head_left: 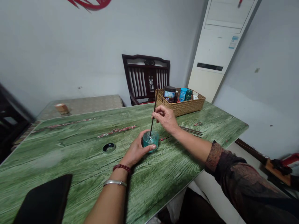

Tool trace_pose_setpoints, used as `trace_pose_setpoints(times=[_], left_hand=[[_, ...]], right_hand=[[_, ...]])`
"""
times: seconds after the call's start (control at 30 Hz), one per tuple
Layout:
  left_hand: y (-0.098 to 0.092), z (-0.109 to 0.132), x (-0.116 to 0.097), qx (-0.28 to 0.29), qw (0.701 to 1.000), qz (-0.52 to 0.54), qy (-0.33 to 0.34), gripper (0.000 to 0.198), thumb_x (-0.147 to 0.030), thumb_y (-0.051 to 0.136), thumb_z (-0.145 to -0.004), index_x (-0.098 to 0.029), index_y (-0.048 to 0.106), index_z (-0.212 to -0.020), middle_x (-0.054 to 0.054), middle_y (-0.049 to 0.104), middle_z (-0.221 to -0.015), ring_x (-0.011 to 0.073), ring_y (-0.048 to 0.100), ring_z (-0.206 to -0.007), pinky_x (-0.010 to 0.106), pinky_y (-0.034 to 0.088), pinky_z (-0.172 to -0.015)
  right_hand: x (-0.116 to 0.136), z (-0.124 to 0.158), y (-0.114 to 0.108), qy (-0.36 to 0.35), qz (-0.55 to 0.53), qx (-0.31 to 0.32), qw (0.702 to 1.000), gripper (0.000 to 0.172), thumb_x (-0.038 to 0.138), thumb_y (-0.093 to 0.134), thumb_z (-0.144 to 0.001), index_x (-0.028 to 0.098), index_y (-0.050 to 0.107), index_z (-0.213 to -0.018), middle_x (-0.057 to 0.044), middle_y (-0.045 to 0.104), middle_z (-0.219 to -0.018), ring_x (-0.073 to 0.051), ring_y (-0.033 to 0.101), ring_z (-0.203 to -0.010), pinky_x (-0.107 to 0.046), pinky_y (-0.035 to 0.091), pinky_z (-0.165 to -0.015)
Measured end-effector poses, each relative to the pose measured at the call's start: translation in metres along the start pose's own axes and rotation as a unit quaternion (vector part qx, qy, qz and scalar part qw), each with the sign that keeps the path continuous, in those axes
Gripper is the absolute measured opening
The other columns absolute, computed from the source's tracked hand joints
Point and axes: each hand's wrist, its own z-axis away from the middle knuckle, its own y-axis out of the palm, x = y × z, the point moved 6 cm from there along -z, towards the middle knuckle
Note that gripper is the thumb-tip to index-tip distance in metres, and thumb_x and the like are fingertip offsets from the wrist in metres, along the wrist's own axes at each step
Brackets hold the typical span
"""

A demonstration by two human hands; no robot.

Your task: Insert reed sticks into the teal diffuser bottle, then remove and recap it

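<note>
A small teal glass bottle (pixel 151 140) stands on the green wood-patterned table (pixel 70 155). My left hand (pixel 136 151) is wrapped round its near side, with bracelets on that wrist. My right hand (pixel 166 118) pinches a thin dark stick (pixel 153 116) near its top. The stick slants down, and its lower end is in the bottle's mouth. Several more dark sticks (pixel 191 130) lie flat on the table just right of my right wrist. A small round black cap (pixel 108 147) rests on the table to the left of the bottle.
A wicker basket (pixel 184 105) with jars and bottles sits at the table's far edge, before a dark wooden chair (pixel 146 77). A flat black object (pixel 44 202) lies at the near left corner. A white standing air conditioner (pixel 217 49) fills the room's corner.
</note>
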Motion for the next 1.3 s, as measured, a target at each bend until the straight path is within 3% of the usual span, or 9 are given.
trace_pose_setpoints(times=[0.13,0.27,0.4,0.57,0.83,1.03,1.1,1.2,1.3], left_hand=[[0.000,0.000,-0.001,0.003,1.000,0.000,-0.003,0.077,-0.055,0.074,-0.072,-0.019,0.047,-0.134,0.010,0.066,-0.124,0.0303,0.063,-0.115,0.045,0.047,-0.103],[-0.001,-0.001,0.000,0.001,1.000,0.005,-0.015,0.081,-0.056,0.075,-0.070,-0.018,0.047,-0.135,0.012,0.065,-0.127,0.0322,0.062,-0.118,0.048,0.046,-0.104],[-0.001,-0.001,0.000,-0.003,1.000,0.004,-0.021,0.082,-0.055,0.076,-0.069,-0.018,0.047,-0.137,0.013,0.065,-0.129,0.0318,0.062,-0.117,0.048,0.046,-0.104],[-0.002,-0.001,-0.002,-0.004,1.000,0.009,-0.014,0.078,-0.052,0.075,-0.070,-0.017,0.050,-0.135,0.013,0.067,-0.125,0.0314,0.064,-0.114,0.047,0.048,-0.102],[-0.003,-0.002,0.002,-0.002,1.000,-0.001,-0.011,0.077,-0.051,0.074,-0.071,-0.019,0.049,-0.136,0.011,0.066,-0.127,0.0310,0.063,-0.117,0.046,0.048,-0.102],[-0.001,-0.001,0.000,0.002,1.000,0.009,-0.011,0.075,-0.050,0.074,-0.072,-0.019,0.048,-0.135,0.010,0.067,-0.125,0.0301,0.064,-0.115,0.045,0.048,-0.102],[-0.001,0.000,-0.001,0.001,1.000,0.013,-0.014,0.076,-0.051,0.075,-0.072,-0.019,0.048,-0.135,0.011,0.066,-0.125,0.0300,0.064,-0.115,0.045,0.048,-0.102],[-0.002,0.000,-0.003,-0.004,1.000,0.005,-0.016,0.077,-0.051,0.075,-0.070,-0.017,0.049,-0.134,0.012,0.066,-0.126,0.0302,0.064,-0.115,0.045,0.048,-0.102],[-0.003,0.000,-0.004,-0.006,1.000,0.008,-0.010,0.075,-0.050,0.075,-0.070,-0.018,0.050,-0.133,0.011,0.067,-0.123,0.0306,0.064,-0.114,0.046,0.049,-0.101]], right_hand=[[-0.009,0.004,0.000,-0.003,0.052,0.055,0.997,0.022,0.041,0.067,-0.082,0.020,0.061,-0.084,0.004,0.061,-0.069,-0.011,0.055,-0.060,-0.023,0.045,-0.060],[-0.014,0.004,-0.045,-0.009,0.231,0.031,0.972,0.014,0.030,0.067,-0.082,0.017,0.067,-0.079,0.001,0.066,-0.073,-0.011,0.058,-0.068,-0.022,0.041,-0.067],[-0.037,0.016,-0.092,0.066,0.425,0.097,0.898,0.013,0.024,0.063,-0.085,0.016,0.072,-0.080,-0.002,0.072,-0.077,-0.013,0.063,-0.073,-0.022,0.038,-0.066],[-0.073,0.046,-0.120,0.169,0.613,0.196,0.747,0.021,0.026,0.057,-0.089,0.022,0.076,-0.096,-0.007,0.077,-0.097,-0.020,0.070,-0.092,-0.023,0.041,-0.071],[-0.093,0.060,-0.117,0.190,0.641,0.215,0.712,0.024,0.023,0.055,-0.090,0.020,0.076,-0.102,-0.014,0.076,-0.106,-0.026,0.070,-0.101,-0.027,0.047,-0.080],[-0.081,0.055,-0.112,0.165,0.619,0.216,0.736,0.023,0.021,0.052,-0.091,0.018,0.074,-0.098,-0.013,0.076,-0.100,-0.022,0.070,-0.095,-0.025,0.046,-0.078],[-0.065,0.043,-0.110,0.131,0.565,0.174,0.796,0.020,0.020,0.053,-0.089,0.017,0.072,-0.094,-0.009,0.076,-0.094,-0.019,0.070,-0.088,-0.024,0.045,-0.075],[-0.031,0.019,-0.107,0.080,0.384,0.057,0.918,0.012,0.018,0.057,-0.083,0.017,0.067,-0.091,-0.003,0.073,-0.081,-0.014,0.065,-0.071,-0.022,0.047,-0.069],[-0.005,0.002,-0.093,0.067,0.134,0.002,0.989,0.014,0.024,0.058,-0.083,0.018,0.060,-0.095,0.001,0.071,-0.076,-0.010,0.061,-0.056,-0.022,0.048,-0.059]])
